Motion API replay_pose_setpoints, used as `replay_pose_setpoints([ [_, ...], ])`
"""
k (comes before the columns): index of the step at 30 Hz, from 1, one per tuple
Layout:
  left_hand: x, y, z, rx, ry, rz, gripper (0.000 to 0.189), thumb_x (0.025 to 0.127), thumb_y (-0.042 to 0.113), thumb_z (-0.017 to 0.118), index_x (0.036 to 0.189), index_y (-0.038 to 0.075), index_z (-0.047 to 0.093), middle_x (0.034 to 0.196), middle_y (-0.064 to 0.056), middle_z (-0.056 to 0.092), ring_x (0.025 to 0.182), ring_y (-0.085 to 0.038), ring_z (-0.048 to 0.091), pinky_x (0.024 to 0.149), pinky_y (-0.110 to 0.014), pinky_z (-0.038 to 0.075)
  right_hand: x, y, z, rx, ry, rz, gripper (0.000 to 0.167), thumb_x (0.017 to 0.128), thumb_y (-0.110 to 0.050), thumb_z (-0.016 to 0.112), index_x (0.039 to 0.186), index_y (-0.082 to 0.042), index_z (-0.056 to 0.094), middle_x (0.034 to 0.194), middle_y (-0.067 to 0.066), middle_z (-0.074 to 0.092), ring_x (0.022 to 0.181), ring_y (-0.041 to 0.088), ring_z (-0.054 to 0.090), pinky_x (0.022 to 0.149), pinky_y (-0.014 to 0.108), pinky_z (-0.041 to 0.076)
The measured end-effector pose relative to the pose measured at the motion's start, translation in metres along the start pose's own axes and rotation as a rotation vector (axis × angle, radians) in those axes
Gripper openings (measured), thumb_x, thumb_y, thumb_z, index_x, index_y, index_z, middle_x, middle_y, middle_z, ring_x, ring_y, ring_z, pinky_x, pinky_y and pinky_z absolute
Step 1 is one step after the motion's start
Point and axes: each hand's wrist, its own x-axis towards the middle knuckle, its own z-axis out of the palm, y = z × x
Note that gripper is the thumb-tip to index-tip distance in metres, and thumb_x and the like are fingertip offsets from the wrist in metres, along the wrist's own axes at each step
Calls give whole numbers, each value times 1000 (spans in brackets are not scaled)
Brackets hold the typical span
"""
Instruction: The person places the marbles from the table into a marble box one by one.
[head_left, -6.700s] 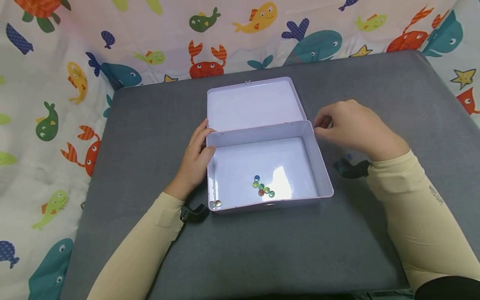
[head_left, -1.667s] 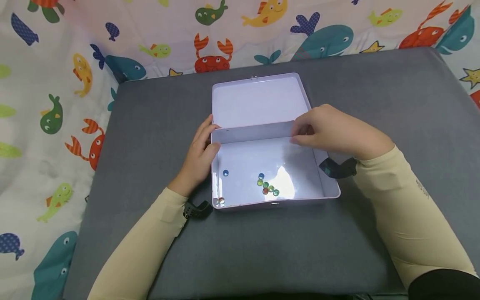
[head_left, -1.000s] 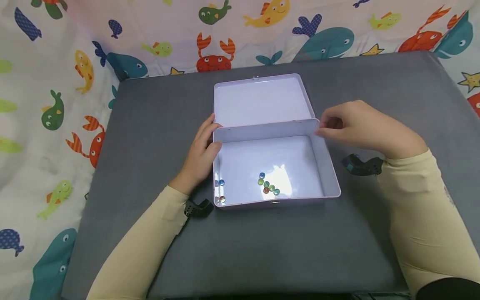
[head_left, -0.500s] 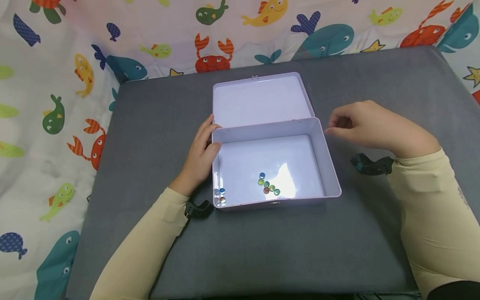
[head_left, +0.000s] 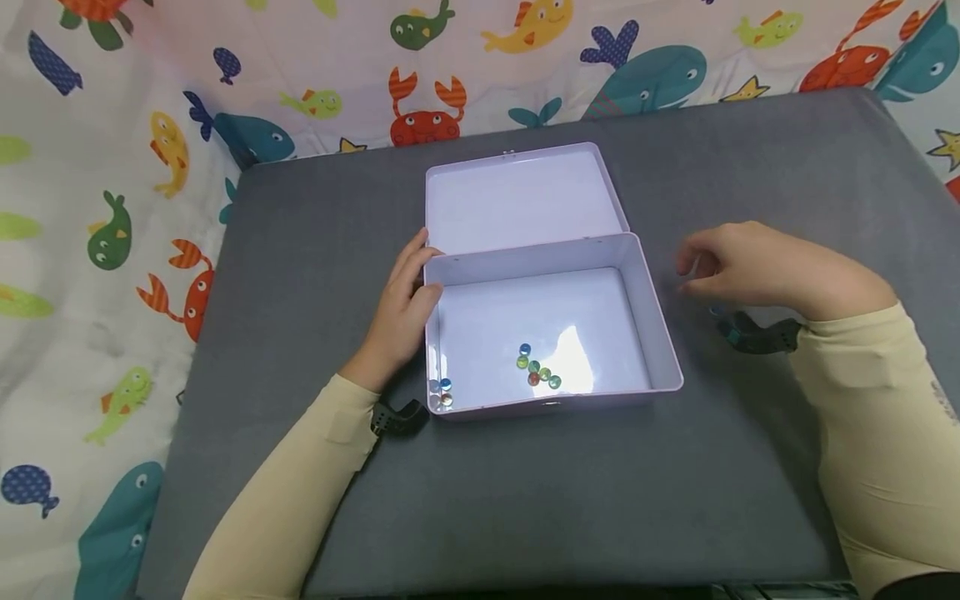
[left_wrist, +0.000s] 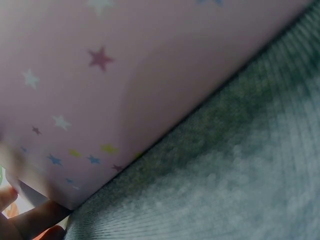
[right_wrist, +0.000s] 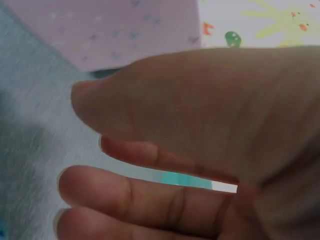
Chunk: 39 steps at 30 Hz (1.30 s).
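A lavender lidded box stands with its lid folded back. My left hand grips its left wall near the hinge corner, thumb over the rim. Inside lie several marbles, among them a red marble in a loose cluster near the front. A blue marble and a clear, orange-tinted marble sit by the front left corner. My right hand hovers right of the box, fingers loosely bent and apart from the thumb, nothing visible between them. Below it, partly hidden, another blue marble lies on the table.
A grey cloth-covered table carries the box. Behind and to the left hangs a curtain printed with sea animals. In the left wrist view, the box's pink outer side shows small stars.
A blue marble has rolled across the box floor to the left wall, then toward the front left corner. My right hand has withdrawn from over the box to its right and dropped slightly.
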Motion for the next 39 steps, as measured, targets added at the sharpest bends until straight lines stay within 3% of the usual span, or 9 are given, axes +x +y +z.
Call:
replay_pose_setpoints([
  [9,-1,1,-1,20,6,-23,42,98,23,43,136,10,57,175,3,19,160,-22,20,123,-60,27,-2,20,6,-17,-18,13,20,86,-12,80,104,-6,72,82,2,69,74,19,60,63,37,49],
  [16,-1,0,-2,28,15,-19,42,98,22,43,136,10,58,175,-3,19,159,-22,21,123,-60,26,-6,29,6,-47,-28,48,19,80,-12,83,93,-8,69,81,4,69,72,22,58,63,39,46],
  [23,-1,0,-2,15,11,-21,42,98,22,43,135,10,58,175,0,20,159,-21,21,123,-59,27,-10,31,7,-35,-50,101,19,78,-14,84,83,-10,66,76,1,64,68,21,54,61,38,43],
  [39,1,1,0,15,0,-13,41,99,22,43,135,10,57,175,0,18,159,-23,22,122,-60,28,-4,34,14,-18,-50,68,12,73,-9,81,79,-11,72,74,-1,65,68,18,53,65,37,44],
])
